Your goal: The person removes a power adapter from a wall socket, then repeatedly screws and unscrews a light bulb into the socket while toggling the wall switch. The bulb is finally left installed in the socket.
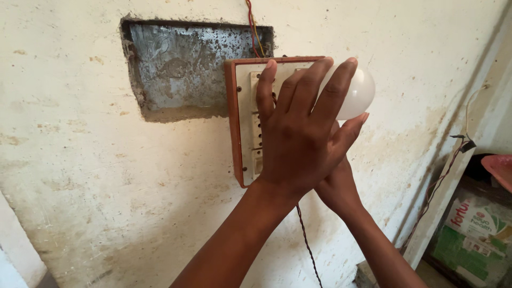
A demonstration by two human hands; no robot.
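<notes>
a green and white carton (477, 234) with printed lettering sits low at the right edge, under a pink rim (498, 169). the switchboard (242, 112), cream with a brown frame, hangs upright beside an open wall recess (181, 69); bare wall spreads below and left. the left hand (298, 133) curls over the white bulb (358, 92), fingers spread, touching it. the bulb's dome points right. the right hand (335, 186) is mostly hidden; its grip cannot be told.

Bulb (358, 90) is frosted white, switchboard (246, 114) cream with a reddish-brown frame. Wall (106, 176) is dirty off-white with brown stains, the recess (178, 66) at left grey and speckled. Red and yellow wires (253, 26) up top, green-and-white box (477, 234) far right.
</notes>
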